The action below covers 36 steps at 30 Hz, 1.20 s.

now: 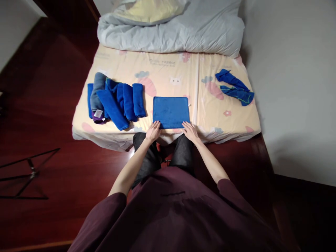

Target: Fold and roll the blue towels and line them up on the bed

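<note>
Your left hand (153,131) rests at the near left corner of the folded blue towel (171,112), fingers spread flat and touching its near edge. Your right hand (190,130) does the same at the near right corner, palm down, fingers loosely spread on the cloth edge. Neither hand is gripping anything; both lie open and flat, pressing or resting on the towel's near edge.

The towel lies as a neat rectangle on the mattress (168,75), near its near edge and roughly centred in front of you. The mattress carries a pale yellow sheet printed with carrots and small flowers.

To the left of the towel, well apart from it, you have a row of folded towels (117,99), mostly blue, lying side by side and leaning across one another; a grey one sits at the far left of that row, with a purple bit and a white label showing at its near end. To the far right of the mattress lies a crumpled blue cloth (235,87) with a green edge, unfolded and well apart from your hands.

At the far end of the mattress, a bunched pale grey duvet (170,33) lies across its width. Dark red wooden floor (52,115) surrounds the mattress on the left and near sides.
</note>
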Motion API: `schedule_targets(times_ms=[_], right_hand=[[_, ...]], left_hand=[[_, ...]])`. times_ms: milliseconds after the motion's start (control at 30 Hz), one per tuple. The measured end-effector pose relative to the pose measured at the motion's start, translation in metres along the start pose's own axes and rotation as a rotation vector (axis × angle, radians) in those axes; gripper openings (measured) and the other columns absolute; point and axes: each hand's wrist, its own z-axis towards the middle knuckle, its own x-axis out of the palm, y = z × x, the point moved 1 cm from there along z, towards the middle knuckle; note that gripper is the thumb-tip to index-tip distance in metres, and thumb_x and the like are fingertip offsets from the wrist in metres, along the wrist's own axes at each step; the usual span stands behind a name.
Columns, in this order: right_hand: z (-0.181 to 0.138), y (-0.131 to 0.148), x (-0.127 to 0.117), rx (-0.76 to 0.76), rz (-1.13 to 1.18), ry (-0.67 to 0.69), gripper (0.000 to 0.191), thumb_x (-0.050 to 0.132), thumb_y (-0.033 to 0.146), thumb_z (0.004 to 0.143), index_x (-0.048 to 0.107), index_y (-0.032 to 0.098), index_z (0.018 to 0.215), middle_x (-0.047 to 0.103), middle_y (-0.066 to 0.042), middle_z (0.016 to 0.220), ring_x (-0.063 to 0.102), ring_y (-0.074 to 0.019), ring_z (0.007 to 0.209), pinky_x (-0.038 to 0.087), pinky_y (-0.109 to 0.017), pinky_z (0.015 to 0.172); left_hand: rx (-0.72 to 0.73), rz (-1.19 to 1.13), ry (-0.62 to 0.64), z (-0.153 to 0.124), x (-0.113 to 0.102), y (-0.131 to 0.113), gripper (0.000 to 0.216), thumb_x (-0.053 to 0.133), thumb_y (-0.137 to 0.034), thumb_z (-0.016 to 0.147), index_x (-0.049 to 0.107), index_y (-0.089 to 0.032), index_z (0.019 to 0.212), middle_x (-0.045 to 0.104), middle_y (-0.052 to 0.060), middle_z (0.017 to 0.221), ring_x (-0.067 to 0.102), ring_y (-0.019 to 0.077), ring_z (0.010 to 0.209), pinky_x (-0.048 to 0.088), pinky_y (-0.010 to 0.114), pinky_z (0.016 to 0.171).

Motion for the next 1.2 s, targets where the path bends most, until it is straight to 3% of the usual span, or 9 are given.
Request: schedule_targets(times_ms=[200, 400, 567, 667, 800, 933, 1200], right_hand=[[0.009, -0.009, 0.016, 0.047, -0.075, 0.014, 0.050, 0.047, 0.013, 0.100, 0.058, 0.011, 0.149, 0.053, -0.015, 0.158, 0.045, -0.0262, 0.150, 0.033, -0.048, 0.124], [0.030, -0.006, 0.018, 0.087, -0.178, 0.066, 0.052, 0.045, 0.006, 0.096, 0.060, 0.008, 0.146, 0.056, -0.020, 0.153, 0.050, -0.0315, 0.141, 0.034, -0.049, 0.119], [0.050, 0.001, 0.015, 0.098, -0.257, 0.104, 0.046, 0.037, 0.005, 0.099, 0.071, 0.010, 0.130, 0.071, -0.023, 0.129, 0.059, -0.0348, 0.119, 0.033, -0.053, 0.113], [0.053, 0.000, 0.013, 0.091, -0.265, 0.100, 0.044, 0.039, 0.003, 0.097, 0.075, 0.011, 0.123, 0.075, -0.022, 0.115, 0.061, -0.0328, 0.111, 0.031, -0.051, 0.115], [0.046, -0.003, 0.010, 0.072, -0.240, 0.079, 0.046, 0.045, 0.002, 0.094, 0.074, 0.016, 0.126, 0.077, -0.018, 0.110, 0.063, -0.0302, 0.107, 0.033, -0.049, 0.115], [0.031, -0.004, 0.009, 0.070, -0.206, 0.076, 0.042, 0.046, 0.003, 0.095, 0.078, 0.018, 0.118, 0.077, -0.017, 0.109, 0.066, -0.0299, 0.104, 0.036, -0.049, 0.112], [-0.007, -0.024, 0.000, 0.087, 0.046, 0.038, 0.034, 0.067, 0.005, 0.085, 0.082, 0.021, 0.110, 0.079, -0.012, 0.109, 0.070, -0.0265, 0.106, 0.047, -0.042, 0.109]], left_hand=[[0.004, 0.057, 0.031, 0.010, 0.011, 0.010, 0.065, 0.048, -0.011, 0.082, 0.052, 0.002, 0.147, 0.048, 0.030, 0.156, 0.040, 0.0381, 0.152, 0.024, 0.056, 0.128], [-0.017, 0.122, 0.043, 0.028, 0.018, 0.011, 0.058, 0.041, -0.002, 0.087, 0.057, -0.001, 0.142, 0.060, 0.031, 0.141, 0.053, 0.0382, 0.140, 0.030, 0.057, 0.123], [-0.013, 0.140, 0.072, 0.040, 0.014, 0.011, 0.049, 0.044, -0.002, 0.085, 0.064, -0.002, 0.130, 0.068, 0.030, 0.119, 0.063, 0.0373, 0.124, 0.042, 0.053, 0.113], [-0.001, 0.141, 0.097, 0.039, 0.007, 0.012, 0.047, 0.052, -0.006, 0.084, 0.064, -0.003, 0.129, 0.068, 0.030, 0.119, 0.063, 0.0380, 0.123, 0.044, 0.052, 0.111], [0.024, 0.133, 0.124, 0.030, -0.001, 0.011, 0.052, 0.062, -0.008, 0.081, 0.063, -0.007, 0.133, 0.064, 0.029, 0.131, 0.060, 0.0390, 0.131, 0.045, 0.051, 0.113], [0.027, 0.129, 0.136, 0.014, -0.005, 0.009, 0.050, 0.059, -0.004, 0.081, 0.066, -0.010, 0.130, 0.062, 0.028, 0.139, 0.059, 0.0391, 0.134, 0.047, 0.051, 0.112], [-0.004, 0.044, 0.140, -0.017, -0.014, 0.019, 0.052, 0.054, -0.005, 0.077, 0.075, -0.020, 0.121, 0.075, 0.014, 0.126, 0.071, 0.0315, 0.116, 0.049, 0.045, 0.112]])
